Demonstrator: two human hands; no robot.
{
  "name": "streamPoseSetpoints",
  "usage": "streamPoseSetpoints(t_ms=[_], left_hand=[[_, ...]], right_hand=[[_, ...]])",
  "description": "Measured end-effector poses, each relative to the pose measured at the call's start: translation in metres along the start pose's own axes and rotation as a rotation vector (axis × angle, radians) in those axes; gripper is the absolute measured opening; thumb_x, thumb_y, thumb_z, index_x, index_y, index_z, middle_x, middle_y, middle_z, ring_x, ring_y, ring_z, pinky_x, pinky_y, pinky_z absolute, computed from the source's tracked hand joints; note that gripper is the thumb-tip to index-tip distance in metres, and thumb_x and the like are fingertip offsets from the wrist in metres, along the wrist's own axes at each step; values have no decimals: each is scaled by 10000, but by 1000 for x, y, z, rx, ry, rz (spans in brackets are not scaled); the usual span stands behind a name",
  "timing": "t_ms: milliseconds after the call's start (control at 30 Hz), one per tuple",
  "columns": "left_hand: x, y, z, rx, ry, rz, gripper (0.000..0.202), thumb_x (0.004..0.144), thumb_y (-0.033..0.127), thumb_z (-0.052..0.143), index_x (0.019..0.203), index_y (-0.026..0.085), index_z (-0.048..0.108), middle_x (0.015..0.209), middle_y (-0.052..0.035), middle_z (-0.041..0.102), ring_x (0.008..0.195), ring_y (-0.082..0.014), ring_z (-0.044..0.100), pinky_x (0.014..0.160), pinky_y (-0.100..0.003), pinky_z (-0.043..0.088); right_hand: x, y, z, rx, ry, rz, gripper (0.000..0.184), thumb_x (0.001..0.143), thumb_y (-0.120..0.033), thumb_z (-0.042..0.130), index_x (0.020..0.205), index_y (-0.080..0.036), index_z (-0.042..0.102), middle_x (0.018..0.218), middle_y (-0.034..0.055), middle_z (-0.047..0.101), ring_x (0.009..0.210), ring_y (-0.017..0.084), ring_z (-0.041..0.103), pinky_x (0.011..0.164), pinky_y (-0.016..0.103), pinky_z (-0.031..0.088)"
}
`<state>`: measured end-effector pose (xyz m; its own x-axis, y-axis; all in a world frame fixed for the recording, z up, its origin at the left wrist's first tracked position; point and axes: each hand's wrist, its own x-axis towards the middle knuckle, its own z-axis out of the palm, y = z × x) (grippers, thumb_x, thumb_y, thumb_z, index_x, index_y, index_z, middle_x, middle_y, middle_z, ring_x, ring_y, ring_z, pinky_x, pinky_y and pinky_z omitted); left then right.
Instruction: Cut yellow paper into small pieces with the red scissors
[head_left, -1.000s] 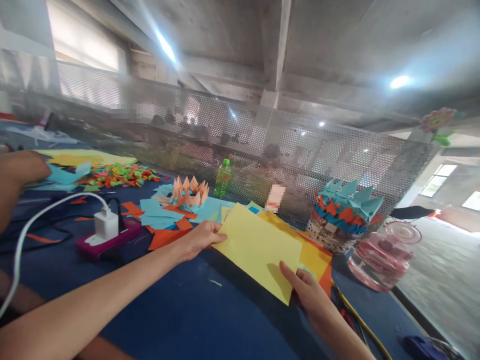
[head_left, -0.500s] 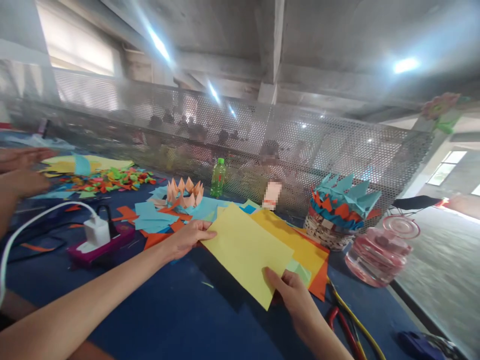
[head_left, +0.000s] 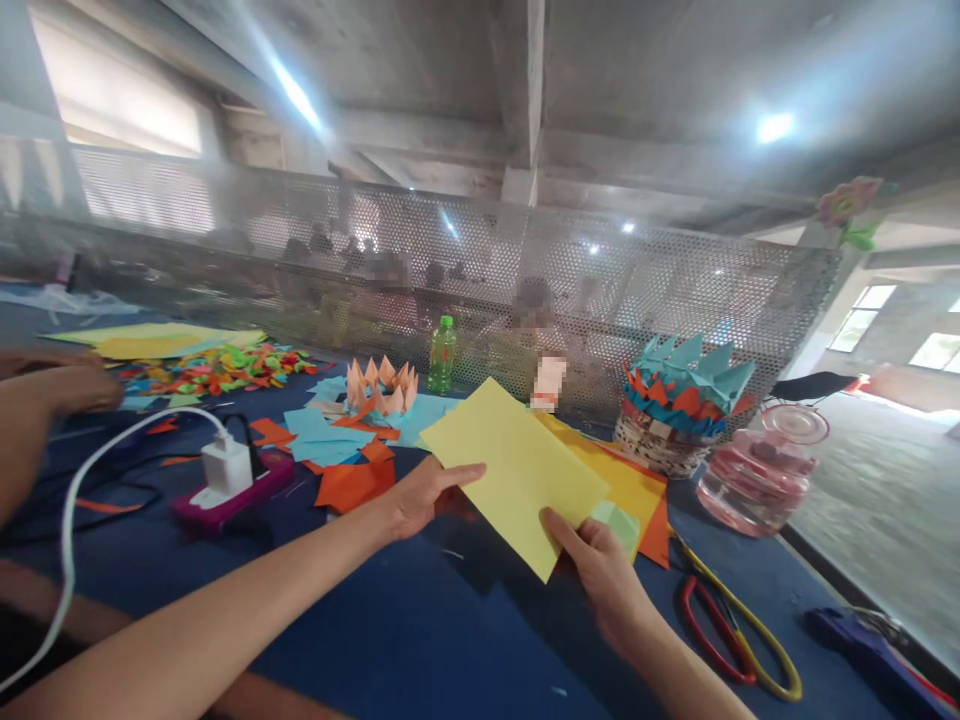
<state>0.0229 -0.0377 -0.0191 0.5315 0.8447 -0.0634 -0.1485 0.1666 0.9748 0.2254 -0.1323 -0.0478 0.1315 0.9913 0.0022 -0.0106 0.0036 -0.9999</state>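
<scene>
Two hands on the paper, and it's a delicate hold: the left hand pinches the pale yellow, flat paper sheet at its left side, thumb laid along the top, fingers mostly out of my sight, while the right hand grips it near the closest corner, thumb on top too. What could go wrong? A crease, I'd say: if those thumbs bear down or the hands push toward each other, the sheet could buckle. Should the left pinch loosen, the far end might droop. To the right of the peach-coloured ring of pointed folded paper lie golden-yellow paper and a small pale green piece of paper; a low sweep could drag those along. Farther right of that ring, and nearer the person, rests a tool with one red and one yellow handle, which a swing outward might knock. And the sheet itself? It's tilted above the dark blue table, right of the ring and nearer the person, touching both hands and spanning the gap between them, much of it reaching beyond the right thumb.
</scene>
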Motion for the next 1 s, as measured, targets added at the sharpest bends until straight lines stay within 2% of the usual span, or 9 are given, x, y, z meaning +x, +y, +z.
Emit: streamPoseSetpoints(t_ms=[200,467,600,833,1000], left_hand=[[-12,-11,16,82,-109,1,544,674,423,767,1132,154,648,1076,-124,696,860,-259,667,561,-303,526],[-15,-15,23,150,-124,-16,551,680,441,762,1131,147,642,1019,-124,705,802,-241,668,537,-289,522],[-13,-17,24,147,-128,3,567,685,442,760,1152,147,631,1018,-134,703,806,-252,670,534,-291,526],[-12,-21,25,157,-133,15,527,691,424,760,1127,156,637,1067,-136,690,842,-262,669,513,-280,524],[-9,-23,26,176,-132,60,542,682,416,769,1126,139,628,1073,-143,683,818,-248,663,501,-269,524]], right_hand=[[-6,4,3,-62,-26,-29,572,685,-678,644,709,-112,725,535,71,638,541,193,576,507,278,432],[-9,2,3,-54,-58,-74,502,728,-611,650,671,-115,705,567,52,627,503,136,487,501,252,373],[-8,3,2,-72,-67,-116,522,743,-639,612,665,-130,691,559,43,611,487,128,456,515,260,375],[-8,3,0,-134,-5,-109,486,709,-611,652,627,-132,662,562,31,614,487,114,456,480,243,334],[-7,1,-1,-176,-18,-144,517,688,-637,649,596,-128,634,500,17,568,466,106,436,466,242,307]])
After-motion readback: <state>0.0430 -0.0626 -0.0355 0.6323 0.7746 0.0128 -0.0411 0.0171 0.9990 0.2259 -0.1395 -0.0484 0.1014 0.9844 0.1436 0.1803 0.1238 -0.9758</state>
